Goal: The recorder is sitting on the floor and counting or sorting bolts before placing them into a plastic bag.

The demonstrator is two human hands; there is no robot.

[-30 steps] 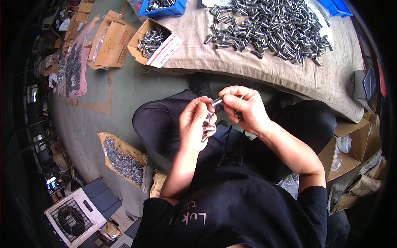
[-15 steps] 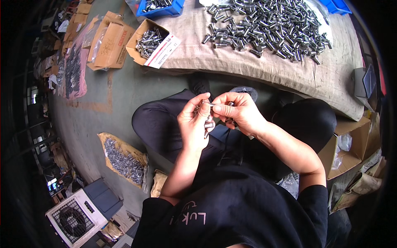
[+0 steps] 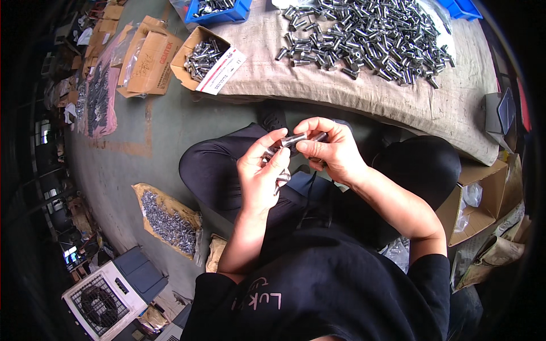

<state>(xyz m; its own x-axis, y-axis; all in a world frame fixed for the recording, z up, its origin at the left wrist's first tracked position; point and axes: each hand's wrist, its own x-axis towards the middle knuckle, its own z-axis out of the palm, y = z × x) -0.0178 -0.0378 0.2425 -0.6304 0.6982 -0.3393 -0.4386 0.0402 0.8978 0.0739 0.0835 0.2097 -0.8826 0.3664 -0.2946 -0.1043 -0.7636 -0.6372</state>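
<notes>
Over my lap, my left hand (image 3: 259, 182) and my right hand (image 3: 341, 154) meet with fingers bent. A shiny cylindrical metal pin (image 3: 294, 140) lies slantwise between the fingertips of both hands. More metal pins (image 3: 282, 178) are tucked in the palm and lower fingers of my left hand. My right hand also holds at least one more pin (image 3: 319, 137) behind its thumb. The exact number in each hand is hidden by the fingers. Ahead, a large heap of similar metal pins (image 3: 369, 45) lies on a cloth-covered surface (image 3: 296, 85).
An open cardboard box (image 3: 183, 71) of metal pins stands at the cloth's left edge, below a blue bin (image 3: 236, 14). Small metal parts lie on a brown sheet (image 3: 196, 219) at left. A fan unit (image 3: 105, 298) stands lower left; an open carton (image 3: 483, 196) is at right.
Both hands have shifted slightly left. The pin between the fingertips now shows its side more fully, and my right fingers have risen and opened a little around it.
</notes>
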